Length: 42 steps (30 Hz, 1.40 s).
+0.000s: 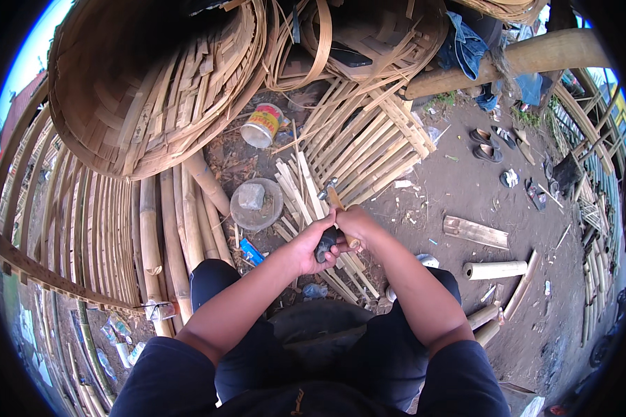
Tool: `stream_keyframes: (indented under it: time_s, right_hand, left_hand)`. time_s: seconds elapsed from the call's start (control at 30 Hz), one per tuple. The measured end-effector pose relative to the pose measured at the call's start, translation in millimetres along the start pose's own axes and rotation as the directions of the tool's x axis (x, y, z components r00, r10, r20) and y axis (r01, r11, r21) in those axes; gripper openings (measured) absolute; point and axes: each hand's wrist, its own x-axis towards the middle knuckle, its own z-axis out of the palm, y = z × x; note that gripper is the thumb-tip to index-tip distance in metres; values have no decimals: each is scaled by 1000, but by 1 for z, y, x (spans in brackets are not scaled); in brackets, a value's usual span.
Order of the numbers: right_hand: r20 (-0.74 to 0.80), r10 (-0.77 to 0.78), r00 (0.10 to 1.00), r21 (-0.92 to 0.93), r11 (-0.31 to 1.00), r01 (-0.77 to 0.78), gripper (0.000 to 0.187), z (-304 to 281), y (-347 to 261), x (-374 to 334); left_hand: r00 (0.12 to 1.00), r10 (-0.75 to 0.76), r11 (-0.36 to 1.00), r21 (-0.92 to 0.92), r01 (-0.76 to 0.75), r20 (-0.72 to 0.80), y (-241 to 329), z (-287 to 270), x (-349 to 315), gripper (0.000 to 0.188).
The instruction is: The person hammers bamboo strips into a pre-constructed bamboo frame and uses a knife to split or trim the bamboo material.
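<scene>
In front of my lap, my right hand [358, 226] is closed around the wooden handle of a hammer [335, 198]. The metal head points away from me, and the handle's butt shows below my fist. Against it, my left hand [310, 248] is wrapped round a dark, rounded object [325, 244] whose kind I cannot make out. Both hands touch or nearly touch each other. Beneath them lie pale split bamboo strips [299, 191], running from the slatted bamboo panel [368, 139] toward my feet.
Large woven bamboo baskets [139, 104] stand at the far left, above bamboo poles [177, 229]. A white bucket [261, 126] and a stone [251, 196] on a round block [264, 217] sit left of the strips. Bamboo pieces [495, 270] and sandals [487, 146] lie right.
</scene>
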Motion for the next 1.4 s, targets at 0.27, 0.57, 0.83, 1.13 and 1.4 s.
stream_keyframes:
  time_s: [0.27, 0.57, 0.83, 1.13, 1.4]
  right_hand:
    - [-53, -284, 957, -292, 921, 257, 37, -5, 10, 21]
    - [181, -383, 906, -515, 748, 419, 26, 17, 31, -5]
    - [254, -414, 874, -569, 667, 482, 29, 39, 13, -41]
    - [399, -35, 916, -744, 571, 347, 32, 37, -13, -35]
    - [-104, -688, 719, -366, 698, 615, 45, -40, -98, 8]
  left_hand:
    - [993, 7, 998, -56, -14, -120, 10, 1, -11, 36]
    - [931, 217, 976, 96, -197, -293, 26, -12, -10, 31]
    - [894, 193, 964, -90, -249, -405, 36, -22, -19, 27]
    - [944, 38, 993, -96, -74, -328, 31, -32, 4, 21]
    - [890, 105, 991, -30, -132, -443, 43, -12, -13, 20]
